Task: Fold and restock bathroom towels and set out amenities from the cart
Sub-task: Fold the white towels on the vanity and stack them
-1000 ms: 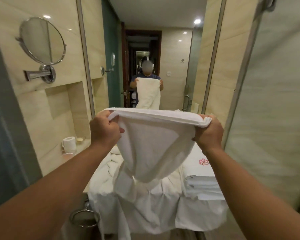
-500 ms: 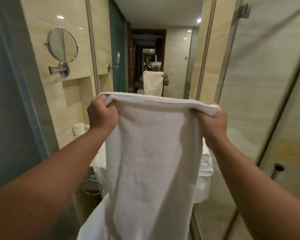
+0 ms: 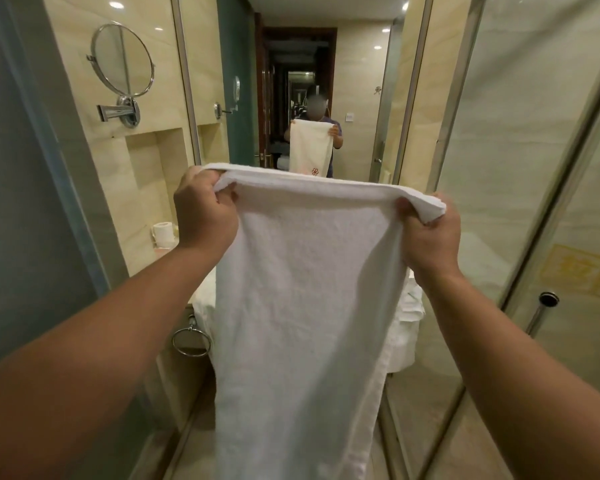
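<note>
Both hands hold one white towel (image 3: 302, 306) up in the air, in front of the big wall mirror (image 3: 361, 81). The left hand (image 3: 205, 216) has its grip curled tight round the top left corner. The right hand (image 3: 430, 240) has its grip pinching the top right corner, with the edge bunched over its fingers. The top edge is pulled flat between them. The rest of the towel hangs straight down, long and narrow, past the bottom of the view.

In the big mirror you can see the person holding the towel, and a small red flower mark shows low on it there.

Behind the towel, on the right, a pile of folded towels (image 3: 411, 303) peeks out. On the left, a toilet paper roll (image 3: 163, 233) stands on the tabletop (image 3: 167, 249) by the wall. A metal ring (image 3: 191, 342) hangs on the front below it. A round mirror (image 3: 122, 59) sticks out from the wall on an arm, with a square nook (image 3: 153, 168) under it. A glass door (image 3: 534, 168) is on the right
</note>
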